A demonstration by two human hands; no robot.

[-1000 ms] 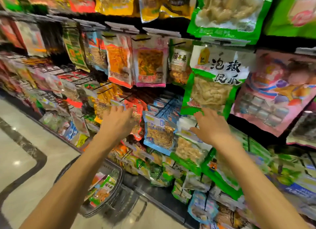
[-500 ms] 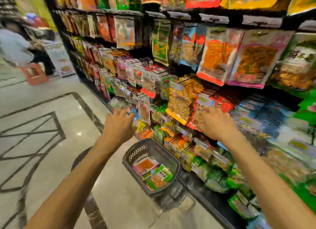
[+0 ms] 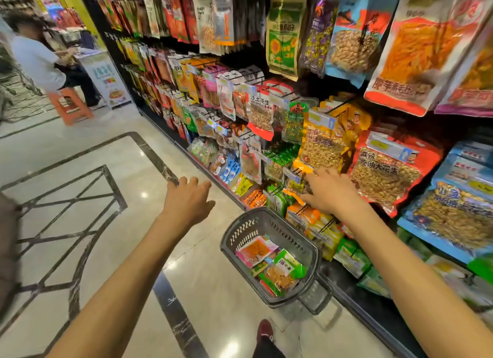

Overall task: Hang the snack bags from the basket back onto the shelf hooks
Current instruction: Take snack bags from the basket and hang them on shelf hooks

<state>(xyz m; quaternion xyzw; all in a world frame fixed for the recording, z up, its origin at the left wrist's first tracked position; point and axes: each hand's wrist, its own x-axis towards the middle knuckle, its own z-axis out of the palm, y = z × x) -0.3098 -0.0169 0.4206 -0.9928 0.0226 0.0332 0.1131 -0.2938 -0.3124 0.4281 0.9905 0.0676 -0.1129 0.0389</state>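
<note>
A tall black shelf rack point(image 3: 354, 296) with wire hooks fills our right side, crowded with hanging packets from top to bottom. The pale polished stone floor point(image 3: 80, 149) with dark inlaid lines spreads to our left. Far down the aisle a person in a white top point(image 3: 37, 58) bends near a white standing sign point(image 3: 106, 80) and an orange plastic stool point(image 3: 70, 105), all well apart from us.

The grey slotted plastic basket point(image 3: 240, 232) sits on the floor just beside the rack's base, below and between our arms. The snack bags point(image 3: 277, 267) lie inside it, pink, orange and green, none yet on a hook.

Our right grip point(image 3: 330, 194) is released, with its fingers stretched out toward small packets under the orange peanut bag point(image 3: 322, 146); we cannot tell whether they touch. Our left grip point(image 3: 186, 202) hangs released over the floor, fingers loosely spread, holding nothing. A dark red shoe point(image 3: 265, 331) shows at the bottom edge.

A white-labelled nut bag point(image 3: 261, 109) reads "沙土花生". The red peanut bag point(image 3: 384, 170) ends in "大花生". The green bag in the basket bears characters we cannot read surely.
</note>
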